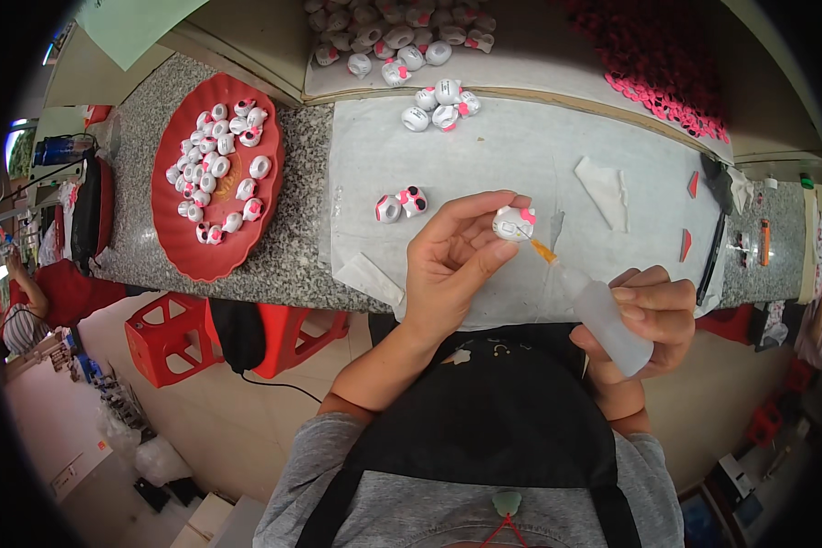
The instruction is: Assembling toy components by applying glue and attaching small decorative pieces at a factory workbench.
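Note:
Between the thumb and fingers of my left hand [457, 256] is a small white figurine head [513, 224] with a pink bow. My right hand [653, 315] grips a translucent squeeze bottle [607, 320], tilted so that its amber nozzle tip [543, 251] points up and left at the head. The tip is at or just beside the head's lower edge; I cannot tell whether it touches. Left of my left hand, two more white heads with pink parts [402, 203] lie on the white sheet [466, 160] covering the worktop.
A red scalloped tray [169, 183] with many white heads stands at the left. More heads [443, 105] lie at the back, below a heaped shelf. Pink pieces [667, 96] fill the back right. Paper scraps [603, 192] lie on the sheet. Red stools [169, 338] stand below.

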`<action>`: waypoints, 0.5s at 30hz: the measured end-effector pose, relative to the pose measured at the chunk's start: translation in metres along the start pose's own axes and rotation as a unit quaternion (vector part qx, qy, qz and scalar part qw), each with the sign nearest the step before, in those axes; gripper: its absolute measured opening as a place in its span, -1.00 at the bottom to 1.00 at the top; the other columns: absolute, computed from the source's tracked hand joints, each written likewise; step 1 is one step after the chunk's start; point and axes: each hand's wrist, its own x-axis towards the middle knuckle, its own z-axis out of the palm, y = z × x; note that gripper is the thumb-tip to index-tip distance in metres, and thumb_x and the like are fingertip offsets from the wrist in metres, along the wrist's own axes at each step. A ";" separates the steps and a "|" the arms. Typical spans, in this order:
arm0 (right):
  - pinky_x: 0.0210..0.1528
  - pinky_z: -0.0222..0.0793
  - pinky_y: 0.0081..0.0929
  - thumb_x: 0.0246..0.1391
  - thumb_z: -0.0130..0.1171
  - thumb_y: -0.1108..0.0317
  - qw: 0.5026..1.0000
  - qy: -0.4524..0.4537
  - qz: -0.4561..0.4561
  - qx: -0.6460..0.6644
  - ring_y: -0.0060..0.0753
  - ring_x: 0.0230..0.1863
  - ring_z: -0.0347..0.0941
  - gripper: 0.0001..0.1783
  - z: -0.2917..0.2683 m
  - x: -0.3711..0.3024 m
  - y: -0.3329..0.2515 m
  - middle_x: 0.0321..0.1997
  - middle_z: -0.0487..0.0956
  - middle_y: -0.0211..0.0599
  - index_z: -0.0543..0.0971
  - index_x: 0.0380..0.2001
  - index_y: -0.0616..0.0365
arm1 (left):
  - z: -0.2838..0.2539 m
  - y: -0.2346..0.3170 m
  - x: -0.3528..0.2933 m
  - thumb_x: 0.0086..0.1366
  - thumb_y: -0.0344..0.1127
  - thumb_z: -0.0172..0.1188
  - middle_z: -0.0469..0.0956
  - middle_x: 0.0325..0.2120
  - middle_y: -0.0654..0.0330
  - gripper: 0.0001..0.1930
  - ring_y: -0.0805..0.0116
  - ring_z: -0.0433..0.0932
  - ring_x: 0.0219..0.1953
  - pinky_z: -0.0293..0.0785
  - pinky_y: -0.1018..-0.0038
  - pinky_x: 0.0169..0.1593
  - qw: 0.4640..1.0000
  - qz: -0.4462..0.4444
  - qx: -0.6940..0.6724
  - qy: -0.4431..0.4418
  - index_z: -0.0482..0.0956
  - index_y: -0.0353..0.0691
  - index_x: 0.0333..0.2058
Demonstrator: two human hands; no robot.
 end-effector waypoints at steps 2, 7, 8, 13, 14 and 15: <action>-0.61 0.20 -0.65 -0.43 0.32 0.31 1.000 0.001 0.002 -0.003 -0.53 -0.59 0.20 -0.58 0.000 0.000 0.000 -0.50 0.27 -0.36 0.29 -0.50 0.10 | 0.000 0.000 0.000 -0.02 -0.58 0.01 0.31 -0.20 -0.05 -0.63 0.35 0.36 -0.19 0.30 0.51 -0.14 1.000 0.003 0.012 -0.007 0.24 -0.37 -0.16; -0.60 0.21 -0.65 -0.43 0.32 0.32 1.000 -0.006 0.007 -0.004 -0.52 -0.59 0.21 -0.58 0.001 0.001 -0.001 -0.50 0.27 -0.36 0.29 -0.50 0.09 | -0.003 -0.003 0.001 -0.04 -0.62 0.01 0.31 -0.21 -0.03 -0.64 0.32 0.32 -0.16 0.27 0.52 -0.13 0.985 0.090 0.143 -0.020 0.28 -0.38 -0.18; -0.60 0.21 -0.65 -0.43 0.32 0.32 1.000 -0.006 0.007 -0.004 -0.52 -0.59 0.21 -0.58 0.001 0.001 -0.001 -0.50 0.27 -0.36 0.29 -0.50 0.09 | -0.003 -0.003 0.000 -0.04 -0.62 0.01 0.31 -0.21 -0.03 -0.64 0.32 0.32 -0.16 0.27 0.52 -0.13 0.985 0.089 0.143 -0.020 0.28 -0.38 -0.18; -0.59 0.21 -0.65 -0.43 0.32 0.33 1.000 -0.023 0.010 -0.003 -0.53 -0.59 0.21 -0.59 0.000 0.001 -0.001 -0.50 0.27 -0.36 0.30 -0.51 0.09 | -0.002 -0.004 0.000 -0.03 -0.63 0.00 0.31 -0.21 0.01 -0.66 0.30 0.30 -0.14 0.23 0.48 -0.10 0.981 0.090 0.168 -0.027 0.30 -0.39 -0.19; -0.59 0.21 -0.65 -0.43 0.32 0.33 1.000 -0.023 0.010 -0.002 -0.53 -0.59 0.21 -0.59 0.000 0.001 -0.001 -0.50 0.27 -0.36 0.30 -0.51 0.09 | -0.002 -0.004 0.000 -0.03 -0.63 0.00 0.31 -0.21 0.01 -0.66 0.30 0.30 -0.14 0.23 0.48 -0.10 0.981 0.089 0.169 -0.027 0.30 -0.39 -0.19; -0.59 0.20 -0.65 -0.44 0.32 0.33 1.000 -0.024 0.010 0.000 -0.53 -0.59 0.21 -0.59 -0.001 0.000 -0.001 -0.50 0.28 -0.36 0.30 -0.51 0.10 | -0.002 -0.003 0.000 -0.03 -0.63 0.00 0.31 -0.21 0.01 -0.66 0.30 0.30 -0.13 0.21 0.46 -0.08 0.982 0.085 0.169 -0.020 0.30 -0.39 -0.20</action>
